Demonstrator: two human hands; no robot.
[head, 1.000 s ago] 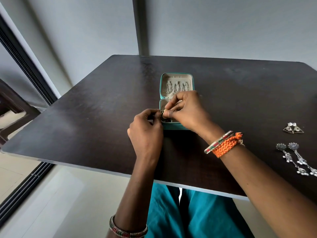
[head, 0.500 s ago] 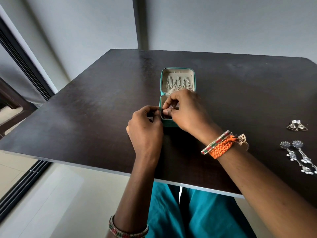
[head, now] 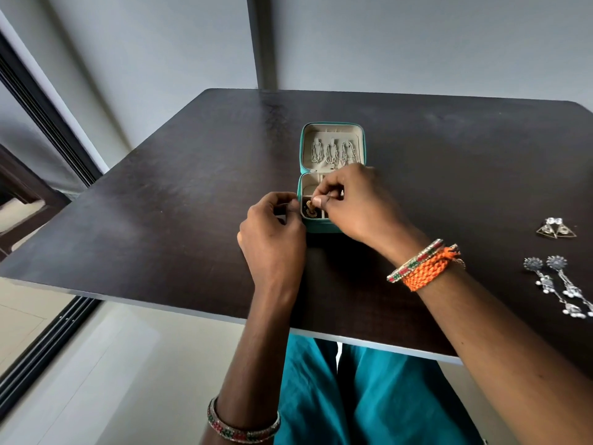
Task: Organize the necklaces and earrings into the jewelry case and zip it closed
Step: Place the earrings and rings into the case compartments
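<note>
Dark table (head: pixel 160 220) bears an open teal case (head: pixel 302 155); 3 necklaces (head: pixel 332 153) hang in its lid. Right hand (head: pixel 359 203) pinches a gold earring (head: pixel 310 207) over the case's near tray. Left hand (head: pixel 272 239), fingers curled beside the case; contents undetermined. 2 earring pairs (head: pixel 558 284) lie well right of the case.

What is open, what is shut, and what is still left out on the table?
jewelry case: open, lid flat.
necklaces: hung inside lid.
gold earring: in case's base.
right hand: pinching at the earring.
left hand: curled beside case.
long silver earrings: on table.
triangle earrings: on table.
</note>
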